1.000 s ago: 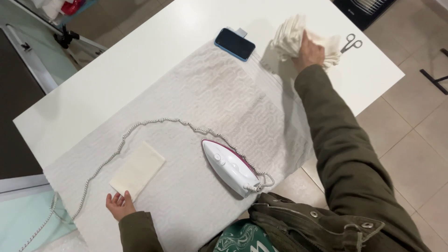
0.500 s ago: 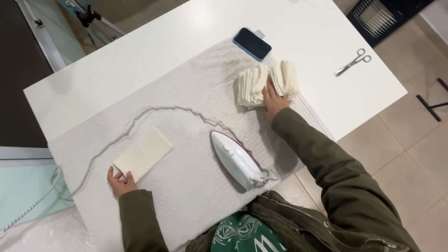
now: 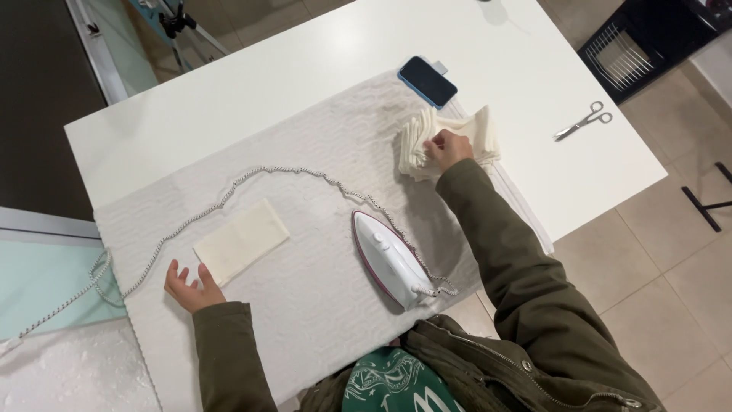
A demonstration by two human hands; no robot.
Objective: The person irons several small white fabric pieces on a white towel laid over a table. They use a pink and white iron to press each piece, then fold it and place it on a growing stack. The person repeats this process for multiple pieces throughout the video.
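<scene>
Head view, looking down. Our right hand, upper centre of the frame, had its grip closed on a stack of folded cream cloths; our left hand, lower left, lay open with fingers apart at the near corner of a single flat cream cloth. The iron rested between them, its braided cord looping leftward off the desk. We judged that a sleeve could snag the cord or brush the iron. A white padded mat covered the desk; a phone and scissors lay upper right, above a tiled floor.
</scene>
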